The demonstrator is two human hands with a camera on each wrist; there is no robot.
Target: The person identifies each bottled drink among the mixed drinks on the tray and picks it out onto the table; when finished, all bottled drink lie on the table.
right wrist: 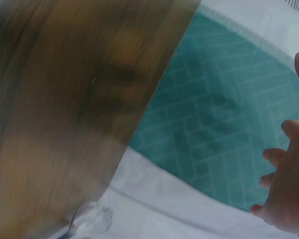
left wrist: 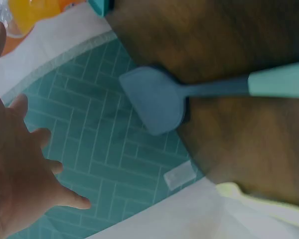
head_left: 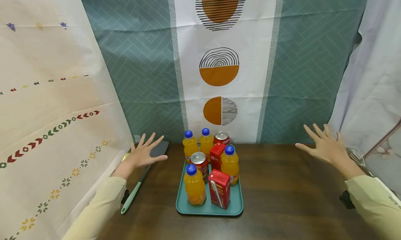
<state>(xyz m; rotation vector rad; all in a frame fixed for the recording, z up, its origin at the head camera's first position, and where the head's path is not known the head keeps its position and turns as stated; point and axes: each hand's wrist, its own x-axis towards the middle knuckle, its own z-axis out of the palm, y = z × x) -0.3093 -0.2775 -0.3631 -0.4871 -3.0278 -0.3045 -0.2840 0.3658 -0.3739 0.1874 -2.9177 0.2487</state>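
Note:
My left hand (head_left: 142, 156) is raised with its fingers spread, holding nothing. In the head view it hangs over a spatula with a dark blade (head_left: 160, 148) and mint-green handle (head_left: 131, 197). My right hand (head_left: 327, 148) is likewise spread and holds nothing, at the far right above the table. Between the hands stands a teal tray (head_left: 203, 211). On it are several orange juice bottles with blue caps, one at the front left (head_left: 195, 186), red drink cans, one near the middle (head_left: 200, 163), and red drink cartons, one at the front right (head_left: 220, 189).
The brown wooden table (head_left: 275, 191) ends at a teal and white patterned curtain (head_left: 300, 76). Pale cloths hang at both sides, including the left cloth (head_left: 62, 94). A yellow utensil (left wrist: 264, 205) lies by the left edge. Coiled clear cable (head_left: 356, 156) lies at the right.

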